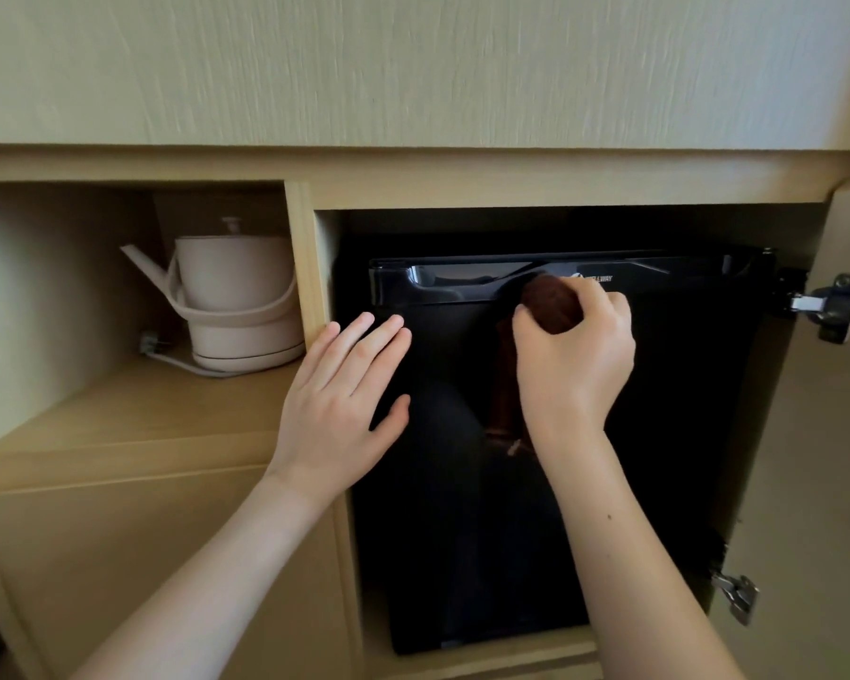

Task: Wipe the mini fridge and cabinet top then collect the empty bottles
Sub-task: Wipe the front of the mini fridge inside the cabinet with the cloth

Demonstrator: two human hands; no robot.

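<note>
A black mini fridge [658, 434] stands inside a wooden cabinet bay, its door closed. My right hand [572, 355] grips a bunched dark brown cloth [550, 304] against the top of the fridge door, just under the glossy handle strip; part of the cloth hangs down below my palm. My left hand [344, 395] lies flat with straight fingers on the left side of the fridge door. The cabinet top [413, 164] runs as a pale wooden ledge above the bay. No bottles are in view.
A white electric kettle [231, 296] with its cord sits on a shelf [143, 414] in the open niche to the left. The cabinet door [815, 483] is swung open at the right, with metal hinges at top and bottom. A pale wall fills the upper view.
</note>
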